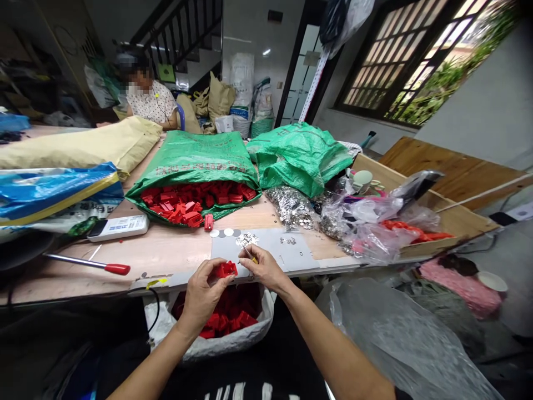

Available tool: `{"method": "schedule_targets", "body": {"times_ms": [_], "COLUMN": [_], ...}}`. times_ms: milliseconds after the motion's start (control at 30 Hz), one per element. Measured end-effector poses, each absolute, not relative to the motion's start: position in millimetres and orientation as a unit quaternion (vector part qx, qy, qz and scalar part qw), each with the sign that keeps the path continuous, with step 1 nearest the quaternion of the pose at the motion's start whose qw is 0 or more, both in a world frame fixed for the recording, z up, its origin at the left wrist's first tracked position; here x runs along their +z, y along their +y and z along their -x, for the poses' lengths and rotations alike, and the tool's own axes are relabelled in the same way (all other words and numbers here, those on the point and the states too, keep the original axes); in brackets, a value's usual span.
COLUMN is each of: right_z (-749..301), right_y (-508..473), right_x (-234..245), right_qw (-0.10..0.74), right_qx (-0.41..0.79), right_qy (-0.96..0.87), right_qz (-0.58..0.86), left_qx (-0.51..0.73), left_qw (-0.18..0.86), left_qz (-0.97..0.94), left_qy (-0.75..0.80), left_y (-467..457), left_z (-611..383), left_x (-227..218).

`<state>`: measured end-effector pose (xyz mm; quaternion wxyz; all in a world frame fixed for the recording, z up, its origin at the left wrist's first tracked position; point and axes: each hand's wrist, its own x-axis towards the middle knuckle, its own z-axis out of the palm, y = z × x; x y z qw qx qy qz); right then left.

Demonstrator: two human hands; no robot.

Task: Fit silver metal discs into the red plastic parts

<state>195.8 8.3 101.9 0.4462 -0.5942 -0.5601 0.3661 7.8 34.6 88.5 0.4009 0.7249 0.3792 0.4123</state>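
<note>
My left hand (201,290) pinches a small red plastic part (227,270) over the table's front edge, its hollow side turned up. Close on its right, my right hand (265,268) grips a thin tool with a yellow handle (253,259); its exact kind is unclear. Just beyond my fingers, a grey mat (300,253) bears a pile of small metal pieces (247,239) and a smaller scatter of them (287,240). Below my hands, a white sack (250,340) holds many similar red parts (225,322).
Across the table, a green sack (195,153) spills red parts, with one single red part (209,222) before it. Bagged metal pieces (293,206) and a wooden tray (466,228) lie right. A white device (120,228) and red-tipped lever (116,269) are left. Another person (152,105) sits behind.
</note>
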Motion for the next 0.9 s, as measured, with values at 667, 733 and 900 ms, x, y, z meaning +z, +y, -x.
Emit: {"method": "schedule_targets", "body": {"times_ms": [667,733,900], "right_z": [-186.8,-189.1,-186.6], "right_y": [-3.2,-5.5,-11.8], "right_x": [95.9,97.7,105.6], "right_qw": [0.468,0.456,0.419], "right_qx": [0.431,0.419,0.363], "right_qy": [-0.525,-0.541,-0.584], "right_qz": [0.565,0.569,0.593], "left_qx": [0.418,0.417,0.422], "left_qw": [0.379,0.385,0.375], "left_qz": [-0.743,-0.74,-0.744], "left_qy": [0.359,0.361,0.358], "left_y": [30.2,31.0,31.9], "left_z": [-7.0,-6.8,-8.4], "left_x": [89.8,89.4,87.7]}}
